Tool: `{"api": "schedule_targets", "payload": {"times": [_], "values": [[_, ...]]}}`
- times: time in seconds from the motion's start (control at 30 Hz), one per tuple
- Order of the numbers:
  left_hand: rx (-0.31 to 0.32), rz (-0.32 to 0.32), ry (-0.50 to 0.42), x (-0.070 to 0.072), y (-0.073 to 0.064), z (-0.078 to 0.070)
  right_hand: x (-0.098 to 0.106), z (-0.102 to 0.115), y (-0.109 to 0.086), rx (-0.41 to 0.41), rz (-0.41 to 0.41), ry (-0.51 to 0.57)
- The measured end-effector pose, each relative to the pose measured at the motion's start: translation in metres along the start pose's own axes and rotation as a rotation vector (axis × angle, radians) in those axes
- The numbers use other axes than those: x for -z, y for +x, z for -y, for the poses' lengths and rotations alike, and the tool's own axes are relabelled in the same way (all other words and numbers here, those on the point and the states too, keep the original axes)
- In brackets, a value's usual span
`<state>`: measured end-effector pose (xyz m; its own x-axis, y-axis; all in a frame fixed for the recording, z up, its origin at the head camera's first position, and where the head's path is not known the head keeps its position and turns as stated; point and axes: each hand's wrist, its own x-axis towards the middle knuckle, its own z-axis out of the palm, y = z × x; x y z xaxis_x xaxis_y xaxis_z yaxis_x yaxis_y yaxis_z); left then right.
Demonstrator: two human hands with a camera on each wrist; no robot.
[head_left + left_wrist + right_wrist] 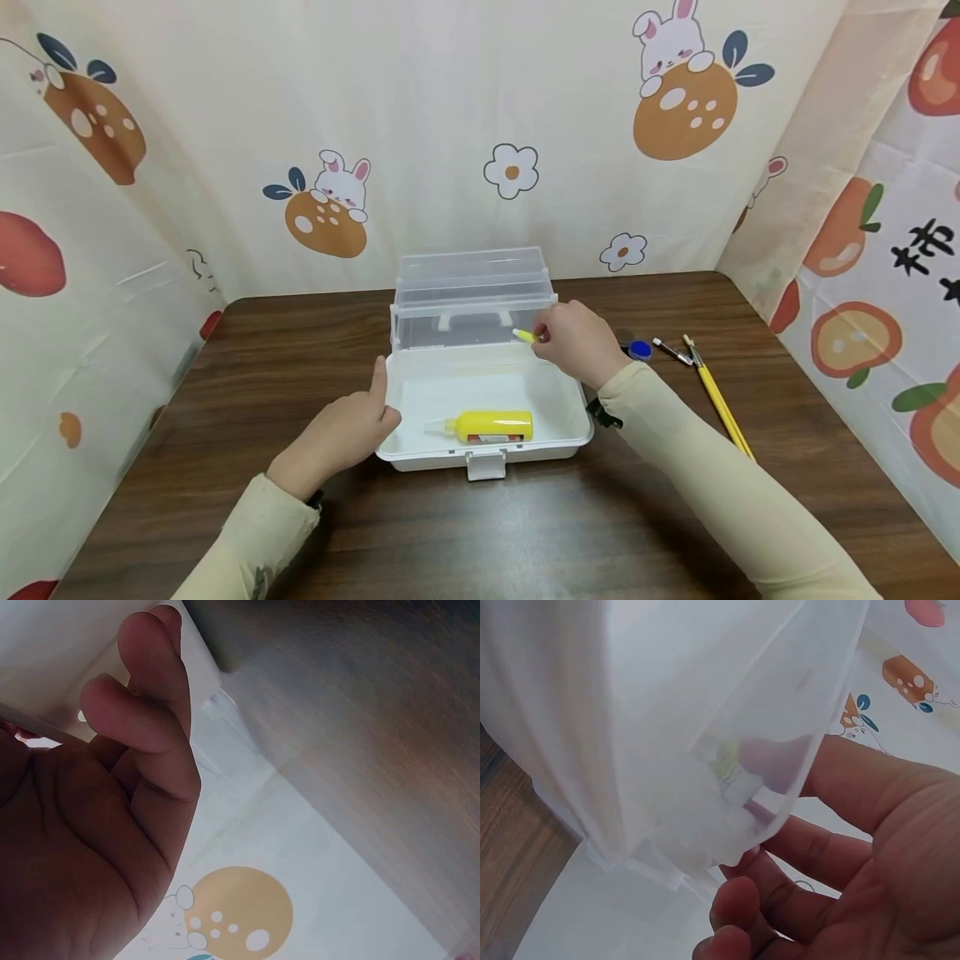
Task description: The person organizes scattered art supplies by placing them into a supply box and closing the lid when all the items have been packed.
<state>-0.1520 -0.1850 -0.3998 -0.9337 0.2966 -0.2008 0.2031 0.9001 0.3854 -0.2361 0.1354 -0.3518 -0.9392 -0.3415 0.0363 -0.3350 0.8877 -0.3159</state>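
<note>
A white box (562, 448) stands on the table with its clear lid (472, 275) swung up at the back. Over the box's back right part, my right hand (577, 342) pinches a small yellow tube (522, 335) with a pale tip. The right wrist view shows this yellow tube (727, 759) blurred through clear plastic, which hides part of the thumb and fingers. Inside the box, near its front wall, lies a yellow squeeze bottle (495, 426) with a clear nozzle pointing left. My left hand (341, 429) is at the box's left rim, index finger raised, holding nothing.
To the right of the box are a blue-capped jar (640, 350), a dark round piece (624, 337), a short white-ended stick (672, 351) and a yellow-handled paintbrush (722, 398). Printed cloth (450, 100) stands behind the table and at both sides. A latch (486, 467) hangs at the front.
</note>
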Motion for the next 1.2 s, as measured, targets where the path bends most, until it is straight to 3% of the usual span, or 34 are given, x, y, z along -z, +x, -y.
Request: {"api": "schedule_targets", "payload": {"times": [0.37,0.67,0.9,1.03,1.2], "values": [[0.002,0.004,0.003,0.001,-0.001,0.002,0.003,0.011,0.000,-0.002,0.030,-0.001],[-0.017,0.021,0.005,-0.001,0.002,0.000,0.011,0.001,-0.012,0.008,-0.104,0.056],[0.017,0.029,-0.009,0.001,-0.001,0.000,0.024,-0.037,-0.024,-0.012,-0.262,0.104],[0.013,0.024,-0.016,0.003,-0.002,-0.001,0.036,-0.071,-0.029,-0.100,-0.250,0.058],[0.006,0.025,-0.016,0.003,-0.001,-0.001,0.047,-0.115,-0.030,-0.214,-0.169,-0.062]]}}
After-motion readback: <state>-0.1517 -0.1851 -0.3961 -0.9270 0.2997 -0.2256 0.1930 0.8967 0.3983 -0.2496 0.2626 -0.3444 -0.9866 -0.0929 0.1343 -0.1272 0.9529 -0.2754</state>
